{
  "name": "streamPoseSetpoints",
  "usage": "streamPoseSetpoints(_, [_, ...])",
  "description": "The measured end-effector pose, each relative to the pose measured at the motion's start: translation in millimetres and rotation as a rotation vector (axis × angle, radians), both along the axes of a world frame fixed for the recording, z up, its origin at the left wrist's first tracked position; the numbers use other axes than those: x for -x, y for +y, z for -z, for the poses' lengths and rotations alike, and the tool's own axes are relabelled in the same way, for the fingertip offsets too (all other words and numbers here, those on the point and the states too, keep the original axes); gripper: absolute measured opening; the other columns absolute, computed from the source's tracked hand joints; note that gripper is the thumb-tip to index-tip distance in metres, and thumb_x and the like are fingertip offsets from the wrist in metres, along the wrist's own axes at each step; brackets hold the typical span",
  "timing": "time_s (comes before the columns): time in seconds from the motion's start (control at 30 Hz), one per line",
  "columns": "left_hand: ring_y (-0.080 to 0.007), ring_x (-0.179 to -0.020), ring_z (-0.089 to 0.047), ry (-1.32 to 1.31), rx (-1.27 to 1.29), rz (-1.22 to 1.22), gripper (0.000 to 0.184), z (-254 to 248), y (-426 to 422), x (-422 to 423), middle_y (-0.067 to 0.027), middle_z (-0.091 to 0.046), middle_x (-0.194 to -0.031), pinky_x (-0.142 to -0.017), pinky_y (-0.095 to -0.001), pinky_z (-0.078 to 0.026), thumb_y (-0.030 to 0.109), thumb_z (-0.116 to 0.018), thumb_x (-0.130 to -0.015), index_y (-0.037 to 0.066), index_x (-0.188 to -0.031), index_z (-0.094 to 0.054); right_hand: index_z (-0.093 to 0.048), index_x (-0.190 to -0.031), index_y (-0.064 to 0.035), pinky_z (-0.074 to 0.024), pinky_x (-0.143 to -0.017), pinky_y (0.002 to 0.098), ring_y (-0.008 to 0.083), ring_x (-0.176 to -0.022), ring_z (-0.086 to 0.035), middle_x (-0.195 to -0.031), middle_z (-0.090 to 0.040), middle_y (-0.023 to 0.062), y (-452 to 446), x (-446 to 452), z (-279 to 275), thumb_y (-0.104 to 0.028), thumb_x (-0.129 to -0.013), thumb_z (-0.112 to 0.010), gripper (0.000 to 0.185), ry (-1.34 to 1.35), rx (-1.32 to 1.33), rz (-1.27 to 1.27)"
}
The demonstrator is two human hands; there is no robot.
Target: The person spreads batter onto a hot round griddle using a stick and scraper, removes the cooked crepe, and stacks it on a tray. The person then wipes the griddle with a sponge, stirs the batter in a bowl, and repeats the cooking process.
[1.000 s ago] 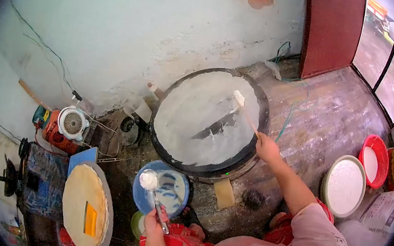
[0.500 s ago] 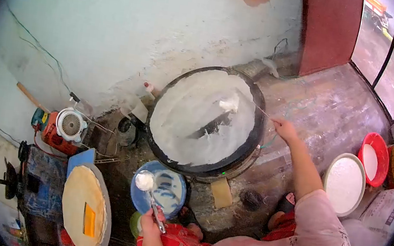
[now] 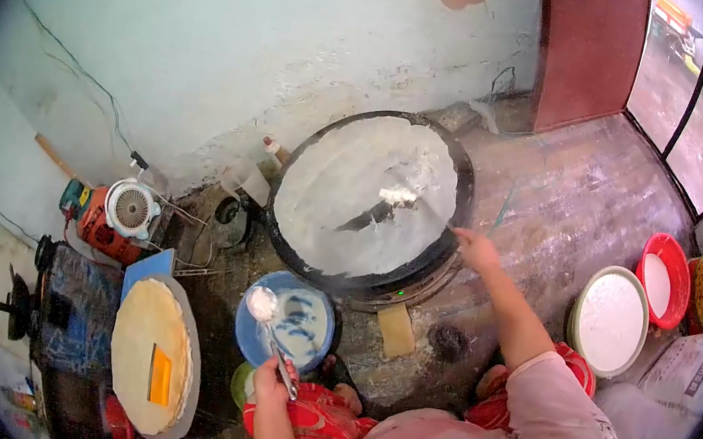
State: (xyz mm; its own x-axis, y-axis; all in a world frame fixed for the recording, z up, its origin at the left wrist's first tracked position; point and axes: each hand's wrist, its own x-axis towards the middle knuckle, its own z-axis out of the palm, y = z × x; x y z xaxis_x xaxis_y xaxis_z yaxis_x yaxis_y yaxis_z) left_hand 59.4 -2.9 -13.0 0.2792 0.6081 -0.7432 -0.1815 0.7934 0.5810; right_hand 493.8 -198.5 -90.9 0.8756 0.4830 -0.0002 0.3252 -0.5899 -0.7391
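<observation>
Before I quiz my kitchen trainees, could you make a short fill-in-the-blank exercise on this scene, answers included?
The left hand holds a shiny metal ladle over a round plastic basin coloured ____.
The right hand holds a thin-handled spreader over a large round black griddle whose coating is coloured ____.
Beside the round beige basin of white mixture stands a plastic tub coloured ____.
Missing words: blue; white; red.

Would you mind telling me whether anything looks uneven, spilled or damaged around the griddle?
Yes: the white layer on the round griddle has a dark, ragged gap near its middle, which looks odd because the surrounding surface is coated almost to the edge. Behind it, the wall looks chipped low down.
</observation>
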Motion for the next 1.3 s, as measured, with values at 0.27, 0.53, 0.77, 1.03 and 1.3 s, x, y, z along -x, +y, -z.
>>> streamPoseSetpoints(0.27, [-0.0194,-0.053,-0.043,-0.005,-0.09,0.018,0.009,13.2,3.1,23.8,-0.008,-0.048,-0.068,-0.045,-0.0322,-0.038,0.012,-0.047,-0.087,0.007,-0.093,-0.043,-0.062,-0.108,-0.0241,-0.0483,-0.07,0.0362,0.0295,-0.082,-0.06,-0.091,-0.063,0.0114,-35.7,35.5,-51.0,-0.024,-0.084,-0.052,0.026,-0.039,0.009,-0.042])
streamPoseSetpoints(0.53, [-0.0188,-0.051,-0.043,0.077,-0.179,-0.064,0.014,-3.9,-3.8,32.2,-0.0068,-0.047,-0.068,-0.042,-0.0318,-0.037,0.012,-0.048,-0.087,0.008,-0.1,-0.044,-0.061,-0.108,-0.0173,-0.049,-0.067,0.0347,0.026,-0.074,-0.062,-0.081,-0.063,0.0139,20.9,96.4,-11.1,-0.022,-0.086,-0.049,0.026,-0.135,-0.109,-0.042])
streamPoseSetpoints(0.77, [-0.0093,-0.047,-0.039,-0.476,0.116,-0.194,0.033,-20.8,-5.2,56.2,-0.0026,-0.047,-0.066,-0.039,-0.0212,-0.035,0.023,-0.039,-0.092,-0.004,-0.108,-0.05,-0.058,-0.109,-0.0093,-0.0505,-0.057,0.0328,0.0194,-0.05,-0.06,-0.062,-0.06,0.014,0.5,99.1,28.3,-0.015,-0.087,-0.048,0.025,0.03,-0.213,0.038])
streamPoseSetpoints(1.03, [-0.009,-0.047,-0.039,-1.064,0.297,-0.134,0.042,-39.9,-23.9,59.7,-0.0016,-0.044,-0.065,-0.04,-0.0215,-0.034,0.027,-0.038,-0.094,-0.004,-0.123,-0.043,-0.059,-0.105,-0.0065,-0.0483,-0.057,0.0351,0.0225,-0.059,-0.062,-0.068,-0.061,0.0156,38.3,133.9,-4.7,-0.015,-0.088,-0.045,0.024,-0.012,-0.219,-0.038])
streamPoseSetpoints(1.3, [-0.0143,-0.044,-0.04,-0.466,-0.168,0.303,0.035,-56.7,-27.4,21.0,-0.0117,-0.052,-0.067,-0.039,-0.0262,-0.031,0.02,-0.043,-0.089,-0.002,-0.116,-0.048,-0.058,-0.106,-0.0066,-0.0487,-0.063,0.038,0.0281,-0.069,-0.064,-0.078,-0.063,0.0176,74.9,173.5,-4.1,-0.016,-0.084,-0.05,0.025,-0.044,-0.036,-0.065])
